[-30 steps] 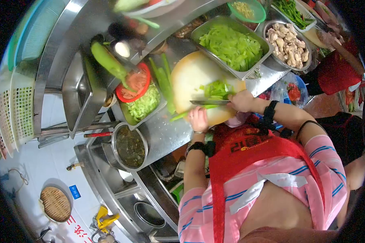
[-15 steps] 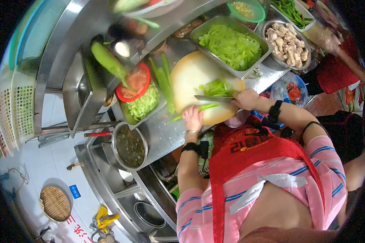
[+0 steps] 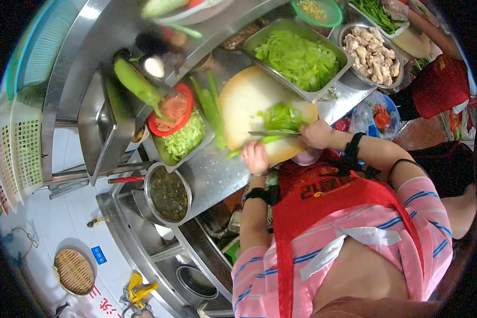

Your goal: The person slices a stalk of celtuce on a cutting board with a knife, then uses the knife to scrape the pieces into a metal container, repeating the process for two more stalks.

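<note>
At the front of the round cutting board (image 3: 241, 95), my left hand (image 3: 255, 157) presses its fingers on a long green vegetable piece (image 3: 273, 139). My right hand (image 3: 316, 133) is closed round the handle of a knife (image 3: 273, 133), whose blade lies across the board just beside that piece. Sliced green pieces (image 3: 282, 116) are heaped behind the blade. A deep metal tray of green slices (image 3: 297, 59) overlaps the board's back right edge. Uncut green stalks (image 3: 209, 106) lie left of the board.
Left of the stalks stand a red bowl of pink slices (image 3: 176, 110) and a tray of shredded greens (image 3: 184, 139). A pot (image 3: 168, 193) sits nearer the sink. At the back right are a bowl of meat pieces (image 3: 373, 55) and a co-worker's arm (image 3: 429, 26).
The knife has turned slightly, its blade still beside the green piece. My left hand has shifted slightly on the piece. The co-worker's hand has moved back toward the green vegetables at the top right.
</note>
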`<state>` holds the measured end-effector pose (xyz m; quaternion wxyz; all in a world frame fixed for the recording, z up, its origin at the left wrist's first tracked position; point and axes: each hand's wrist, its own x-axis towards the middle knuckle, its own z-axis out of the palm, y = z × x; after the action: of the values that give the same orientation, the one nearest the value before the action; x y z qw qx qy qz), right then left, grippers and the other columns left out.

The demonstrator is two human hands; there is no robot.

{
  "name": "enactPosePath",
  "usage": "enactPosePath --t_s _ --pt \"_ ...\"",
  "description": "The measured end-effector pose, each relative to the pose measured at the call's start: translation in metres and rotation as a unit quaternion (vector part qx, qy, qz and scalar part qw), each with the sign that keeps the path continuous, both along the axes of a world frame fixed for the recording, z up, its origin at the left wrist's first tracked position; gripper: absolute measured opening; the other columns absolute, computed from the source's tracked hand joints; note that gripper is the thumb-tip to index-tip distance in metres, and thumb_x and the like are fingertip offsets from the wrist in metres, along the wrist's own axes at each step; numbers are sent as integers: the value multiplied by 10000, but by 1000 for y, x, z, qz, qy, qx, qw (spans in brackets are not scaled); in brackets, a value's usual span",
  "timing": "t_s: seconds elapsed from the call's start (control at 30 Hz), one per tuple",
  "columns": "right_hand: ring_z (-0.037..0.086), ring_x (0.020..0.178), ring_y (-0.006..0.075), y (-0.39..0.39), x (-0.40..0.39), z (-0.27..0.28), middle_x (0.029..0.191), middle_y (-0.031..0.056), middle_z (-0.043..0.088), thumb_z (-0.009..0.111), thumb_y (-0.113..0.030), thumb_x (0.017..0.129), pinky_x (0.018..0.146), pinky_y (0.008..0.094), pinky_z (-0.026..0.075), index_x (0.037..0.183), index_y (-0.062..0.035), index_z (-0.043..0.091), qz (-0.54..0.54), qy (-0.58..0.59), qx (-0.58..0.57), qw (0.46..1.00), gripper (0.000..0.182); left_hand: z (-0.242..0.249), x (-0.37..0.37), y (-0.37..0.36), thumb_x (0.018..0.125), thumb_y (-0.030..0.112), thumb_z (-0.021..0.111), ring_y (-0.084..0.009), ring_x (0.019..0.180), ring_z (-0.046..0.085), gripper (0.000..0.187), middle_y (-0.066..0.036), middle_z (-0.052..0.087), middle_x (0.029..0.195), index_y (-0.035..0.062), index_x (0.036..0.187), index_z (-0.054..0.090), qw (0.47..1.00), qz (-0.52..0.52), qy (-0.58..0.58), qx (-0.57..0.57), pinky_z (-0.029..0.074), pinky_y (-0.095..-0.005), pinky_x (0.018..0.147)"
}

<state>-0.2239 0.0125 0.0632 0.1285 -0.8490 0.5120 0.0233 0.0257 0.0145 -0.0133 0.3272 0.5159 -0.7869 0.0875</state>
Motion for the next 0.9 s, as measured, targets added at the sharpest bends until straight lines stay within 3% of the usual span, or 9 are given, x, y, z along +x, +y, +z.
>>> enactPosePath --t_s 0.07,0.17,0.23,0.47,0.53,0.67,0.9 --pt "584 503 302 -6 -1 -3 556 117 572 480 -342 824 455 430 452 799 -56 540 -1 0 -4 1000 293 3 2 -1 748 139 602 -259 898 469 153 -57 511 950 114 896 580 999 -20 14 23 331 -397 798" --pt "616 612 306 -9 -5 28 660 131 612 487 -302 803 521 433 480 826 -39 550 1 22 72 997 272 4 0 -1 747 145 602 -260 906 471 134 -54 516 947 112 876 582 1000 -13 14 15 334 -400 796" --pt "584 504 302 -5 -8 7 547 126 566 483 -359 825 453 428 453 786 -58 544 14 -9 -9 1000 310 -1 -1 0 748 148 603 -262 913 471 134 -54 517 949 108 873 582 1000 -5 16 17 334 -402 802" --pt "580 497 306 -17 -5 12 535 127 560 474 -369 832 460 434 452 795 -63 550 21 -15 11 1000 318 -1 0 -2 759 157 594 -266 908 475 121 -58 522 965 97 863 575 1000 -4 14 11 333 -410 811" --pt "612 624 319 -14 -2 31 678 146 615 470 -321 821 543 434 480 814 -57 554 2 9 68 998 278 -1 -2 -1 761 158 592 -265 908 475 117 -58 523 972 95 857 574 1000 5 8 3 332 -407 813" --pt "614 623 310 -11 5 9 668 142 612 467 -303 820 539 431 478 825 -63 552 13 23 55 998 255 -8 1 -1 713 126 572 -276 926 483 143 -68 542 987 102 854 579 999 -7 28 16 324 -422 809" --pt "619 653 304 -11 9 29 701 136 619 459 -260 817 568 427 483 867 -43 544 17 31 85 996 239 -3 -3 3 703 103 557 -279 916 481 134 -84 531 975 94 836 567 999 -1 45 5 324 -420 802"
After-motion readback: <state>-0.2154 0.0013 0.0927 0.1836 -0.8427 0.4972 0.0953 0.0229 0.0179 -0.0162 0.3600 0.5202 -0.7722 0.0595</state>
